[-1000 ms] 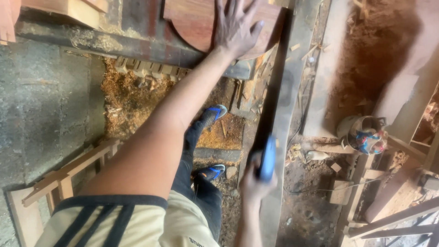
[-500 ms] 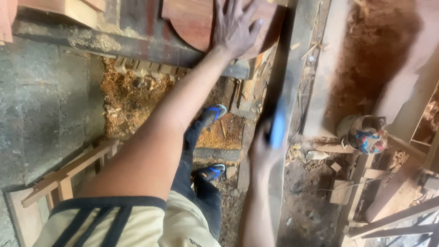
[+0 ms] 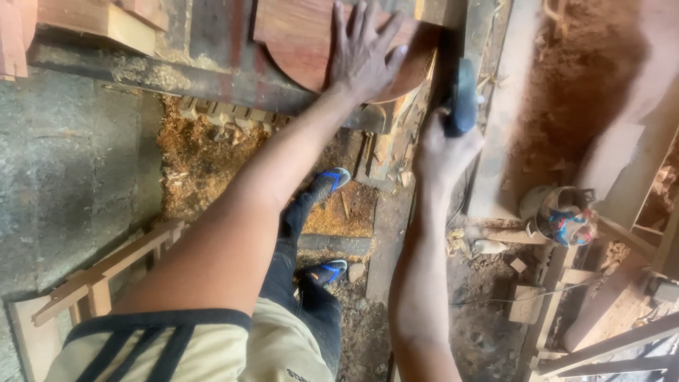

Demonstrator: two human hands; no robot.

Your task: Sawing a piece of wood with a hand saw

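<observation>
Pressing flat on the round wooden panel (image 3: 304,42), left hand (image 3: 364,53) spread; right hand (image 3: 442,152) grips blue tool (image 3: 463,95) beside sawdust (image 3: 201,152).

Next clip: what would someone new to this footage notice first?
Top centre, the left hand lies spread flat on a rounded reddish wooden board on the workbench. Just to its right, the right hand grips a dark power tool beside the board's edge. Below them, sawdust covers the floor around the person's blue-trimmed shoes.
</observation>
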